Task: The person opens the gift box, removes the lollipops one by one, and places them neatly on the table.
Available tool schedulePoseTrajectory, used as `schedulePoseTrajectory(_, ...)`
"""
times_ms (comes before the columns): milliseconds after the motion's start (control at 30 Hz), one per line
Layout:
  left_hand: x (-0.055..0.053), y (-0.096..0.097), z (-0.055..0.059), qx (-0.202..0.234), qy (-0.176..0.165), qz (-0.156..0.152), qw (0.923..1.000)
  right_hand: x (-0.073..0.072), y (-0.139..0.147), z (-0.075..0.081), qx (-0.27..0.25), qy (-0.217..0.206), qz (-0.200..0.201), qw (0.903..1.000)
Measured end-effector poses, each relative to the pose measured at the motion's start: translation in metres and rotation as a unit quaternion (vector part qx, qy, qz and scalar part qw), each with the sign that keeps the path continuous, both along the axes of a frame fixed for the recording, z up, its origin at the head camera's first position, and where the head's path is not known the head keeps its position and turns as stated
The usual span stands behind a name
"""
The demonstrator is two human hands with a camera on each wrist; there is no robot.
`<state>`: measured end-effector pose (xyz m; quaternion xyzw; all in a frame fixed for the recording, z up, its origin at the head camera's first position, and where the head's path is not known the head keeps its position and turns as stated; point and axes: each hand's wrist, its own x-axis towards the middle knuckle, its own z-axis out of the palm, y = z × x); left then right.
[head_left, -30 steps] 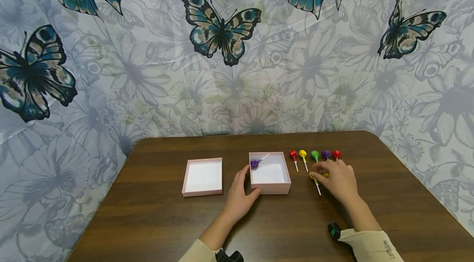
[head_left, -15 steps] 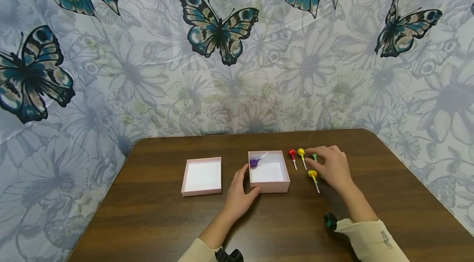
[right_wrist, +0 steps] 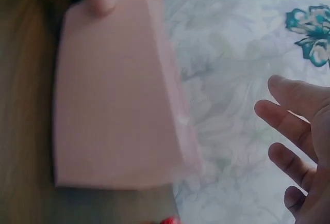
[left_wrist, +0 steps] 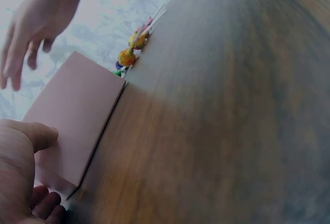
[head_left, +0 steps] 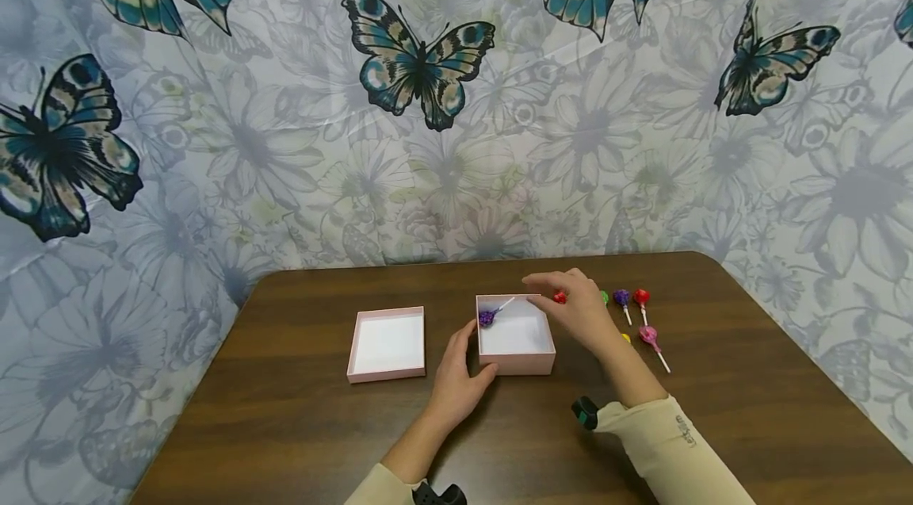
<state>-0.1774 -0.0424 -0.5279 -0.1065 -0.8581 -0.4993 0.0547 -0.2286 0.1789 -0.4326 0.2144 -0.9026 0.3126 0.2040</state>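
A pink square box [head_left: 524, 365] with a white inside stands uncovered on the table, a purple lollipop [head_left: 487, 319] lying in its back left corner. My left hand [head_left: 454, 382] holds the box at its left front corner; in the left wrist view the thumb [left_wrist: 44, 135] lies on the front wall and the fingers bend round the side. Over the box's right back edge hovers my right hand [head_left: 574, 308]. The right wrist view shows its fingers [right_wrist: 291, 123] spread and holding nothing. Behind this hand a red lollipop [head_left: 559, 297] peeks out.
Left of the box lies its pink-edged lid [head_left: 386, 343], white side up. Right of the right hand are a green lollipop [head_left: 605, 297], a purple one, a red lollipop [head_left: 642, 296], a pink lollipop [head_left: 648, 334] and a partly hidden yellow one. Butterfly-print cloth hangs behind the table.
My right hand has moved left, from above the lollipops on the right to the box's right edge, uncovering the pink, purple and red ones. The left hand has stayed at the box.
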Motion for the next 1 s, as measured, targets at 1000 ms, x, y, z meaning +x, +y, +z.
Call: schedulePoseTrajectory(1000,0.0,-0.002,-0.002,-0.008,0.001,-0.009,0.9999,-0.034,-0.059,-0.023,0.132,-0.095,0.01,0.9866)
